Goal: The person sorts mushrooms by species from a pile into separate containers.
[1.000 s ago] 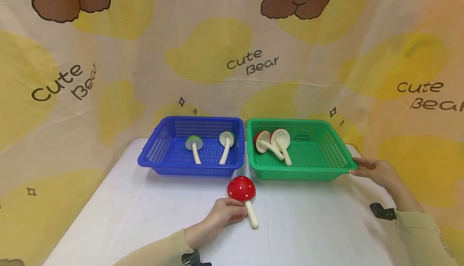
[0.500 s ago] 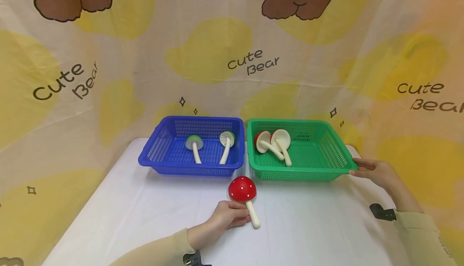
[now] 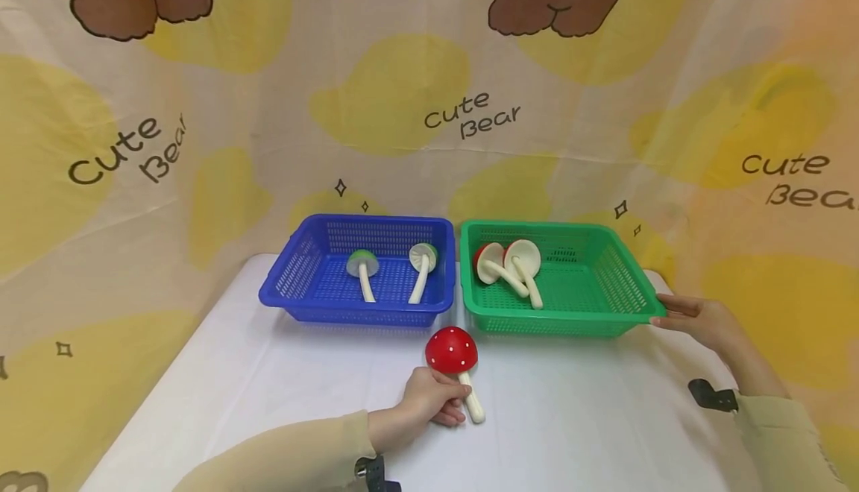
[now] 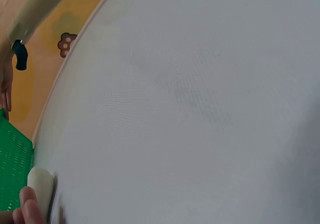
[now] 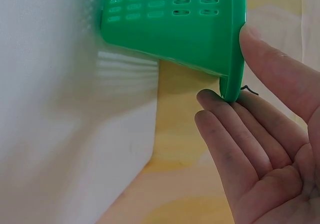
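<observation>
A toy mushroom [image 3: 452, 350] with a white-dotted red cap lies on the white table in front of the baskets, its pale stem toward me. My left hand [image 3: 432, 396] pinches that stem just below the cap; in the left wrist view its fingertips [image 4: 31, 209] show beside the pale stem [image 4: 42, 186]. At the right, my right hand [image 3: 698, 322] holds the near right corner of the green basket [image 3: 564, 317]. The right wrist view shows the thumb [image 5: 272, 67] on the rim and the fingers beneath it. Two red-capped mushrooms [image 3: 523, 257] lie in this basket.
Left of the green basket stands a blue basket [image 3: 356, 307] holding two green-capped mushrooms [image 3: 363, 263]. Behind both hangs a printed cloth [image 3: 389, 97] with bears and lettering. The white table [image 3: 570, 402] ends close to my right hand.
My left hand has shifted slightly right, its fingers now over the mushroom's stem instead of at its left side. The right hand keeps its hold on the green basket.
</observation>
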Tool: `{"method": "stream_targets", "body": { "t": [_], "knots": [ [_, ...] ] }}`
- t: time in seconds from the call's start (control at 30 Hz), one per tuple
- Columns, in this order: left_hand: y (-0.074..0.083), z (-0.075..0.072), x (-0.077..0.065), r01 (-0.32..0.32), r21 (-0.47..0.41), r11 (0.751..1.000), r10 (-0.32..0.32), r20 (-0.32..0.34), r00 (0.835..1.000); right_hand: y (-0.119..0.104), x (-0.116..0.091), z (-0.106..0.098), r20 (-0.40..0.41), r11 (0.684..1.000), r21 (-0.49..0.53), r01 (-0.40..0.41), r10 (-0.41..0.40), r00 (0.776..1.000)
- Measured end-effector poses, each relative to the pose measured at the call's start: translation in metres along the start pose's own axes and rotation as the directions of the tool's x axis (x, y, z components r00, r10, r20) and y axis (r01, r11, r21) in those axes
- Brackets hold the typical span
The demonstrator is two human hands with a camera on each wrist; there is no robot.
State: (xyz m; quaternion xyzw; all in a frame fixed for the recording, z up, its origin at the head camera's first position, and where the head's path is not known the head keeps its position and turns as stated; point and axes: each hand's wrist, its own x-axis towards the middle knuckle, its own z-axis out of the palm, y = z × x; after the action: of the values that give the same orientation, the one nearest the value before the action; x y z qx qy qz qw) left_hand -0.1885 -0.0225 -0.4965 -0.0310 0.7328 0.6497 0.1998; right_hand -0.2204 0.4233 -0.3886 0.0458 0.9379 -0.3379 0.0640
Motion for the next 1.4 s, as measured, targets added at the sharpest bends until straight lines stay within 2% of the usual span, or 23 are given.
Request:
{"method": "stream_targets", "body": {
  "t": [0.17,0.3,0.43,0.57,0.67,0.8,0.93,1.13,1.4],
  "knots": [
    [0.004,0.005,0.004,0.028,0.063,0.998,-0.026,-0.036,0.999,0.001,-0.001,-0.004,-0.008,1.0,0.005,0.005,-0.005,1.0],
    [0.006,0.009,0.007,0.055,0.08,0.995,-0.051,-0.059,0.997,-0.001,-0.003,-0.005,-0.002,1.0,0.019,0.001,-0.001,1.0],
    [0.006,0.01,0.006,0.079,0.053,0.995,-0.074,-0.087,0.993,-0.002,-0.004,-0.004,-0.001,1.0,0.018,0.001,-0.001,1.0],
    [0.006,0.01,0.003,0.083,-0.015,0.996,-0.084,-0.092,0.992,-0.003,-0.005,-0.002,0.002,1.0,0.01,-0.005,0.005,1.0],
    [0.007,0.007,-0.002,0.076,-0.048,0.996,-0.08,-0.07,0.994,-0.004,-0.005,-0.001,0.007,1.0,0.013,-0.008,0.008,1.0],
    [0.009,0.004,-0.01,0.055,-0.021,0.998,-0.055,-0.025,0.998,-0.003,-0.004,0.0,0.006,1.0,0.021,0.001,-0.001,1.0],
    [0.012,0.003,-0.013,0.038,-0.025,0.999,-0.037,0.049,0.998,-0.002,-0.004,0.0,0.005,1.0,0.024,-0.005,0.005,1.0],
    [0.014,0.004,-0.014,0.065,-0.106,0.992,-0.048,0.154,0.987,-0.002,-0.003,0.0,0.008,1.0,0.024,-0.009,0.009,1.0],
    [0.027,0.002,-0.016,0.064,-0.195,0.979,-0.018,0.229,0.973,-0.003,-0.002,0.002,0.002,1.0,0.026,0.001,-0.001,1.0]
  ]
}}
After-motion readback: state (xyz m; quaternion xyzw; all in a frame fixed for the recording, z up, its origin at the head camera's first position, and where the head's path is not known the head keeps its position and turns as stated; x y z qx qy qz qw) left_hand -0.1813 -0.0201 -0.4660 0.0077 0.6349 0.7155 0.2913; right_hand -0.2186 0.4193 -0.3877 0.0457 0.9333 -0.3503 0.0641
